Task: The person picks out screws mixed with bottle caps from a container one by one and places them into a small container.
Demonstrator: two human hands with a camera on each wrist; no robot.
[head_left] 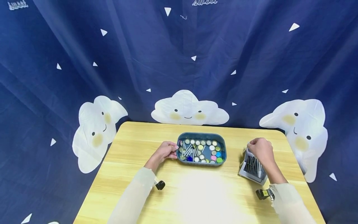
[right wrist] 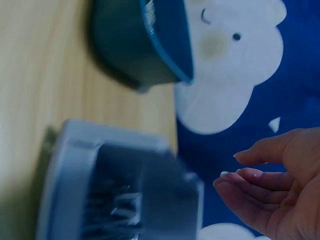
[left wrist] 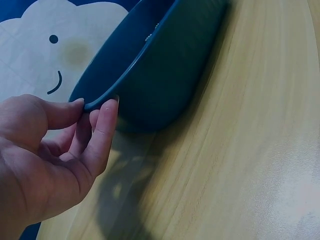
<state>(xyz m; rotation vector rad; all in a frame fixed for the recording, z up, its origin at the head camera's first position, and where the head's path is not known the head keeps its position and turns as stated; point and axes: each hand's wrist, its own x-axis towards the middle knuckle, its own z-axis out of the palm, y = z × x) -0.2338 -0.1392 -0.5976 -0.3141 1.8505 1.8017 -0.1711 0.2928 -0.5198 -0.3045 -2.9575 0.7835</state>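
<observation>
A person's bare hands at work on a wooden table (head_left: 134, 193), as seen from within the room. The left hand (head_left: 167, 150) pinches the rim of a blue tray (head_left: 207, 153) at its left end, thumb on the upper edge and fingertips against the outer wall. The tray stands at the middle of the far part of the tabletop and holds silvery rods (head_left: 191, 151), gathered toward its left half, among round caps (head_left: 212, 148): many pale, others yellowish, dark blue, light blue, pink and green. To its right, well apart from it, a grey box (head_left: 251, 178) is set at an angle, with slender dark and metallic pieces (head_left: 252, 165) inside. The right hand (head_left: 263, 150) is poised over the far side of this box; the right wrist view shows its fingers loosely bent, the thumb spread from them by a small gap, and nothing visible between. That view is blurred at the box. Pale sleeves (head_left: 133, 196) cover both forearms. Behind the table hangs a dark blue curtain (head_left: 134, 37) bearing white clouds (head_left: 190, 109) and small white triangles (head_left: 194, 58).
</observation>
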